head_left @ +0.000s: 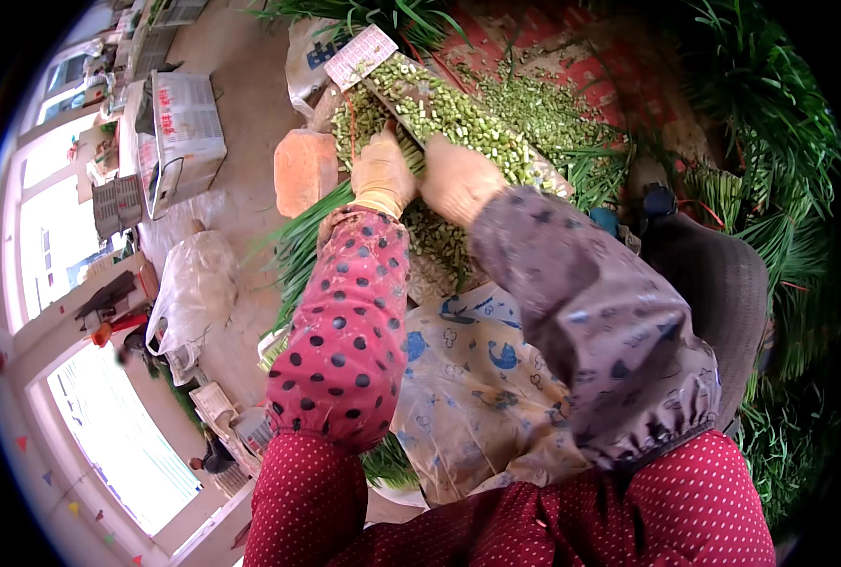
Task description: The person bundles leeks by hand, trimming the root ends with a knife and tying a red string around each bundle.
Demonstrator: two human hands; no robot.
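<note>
My left hand [382,175], in a pale glove, is closed on a bundle of green chives [309,248], whose leaves trail out to the left below the wrist. Beside it, my right hand [460,180], also gloved, forms a fist. A thin dark straight edge, apparently a knife blade [397,115], runs from that fist toward the far left; the handle is hidden. Short cut stalk pieces [434,99] cover a long narrow board [557,181] just beyond my hands. More cuttings lie under and around both hands.
An orange block [305,172] sits left of my left hand. A pink printed card [362,57] lies at the board's far end. Long green leaves [780,123] are heaped along the right. A plastic bag [196,293] and a white box [186,132] stand on the floor at left.
</note>
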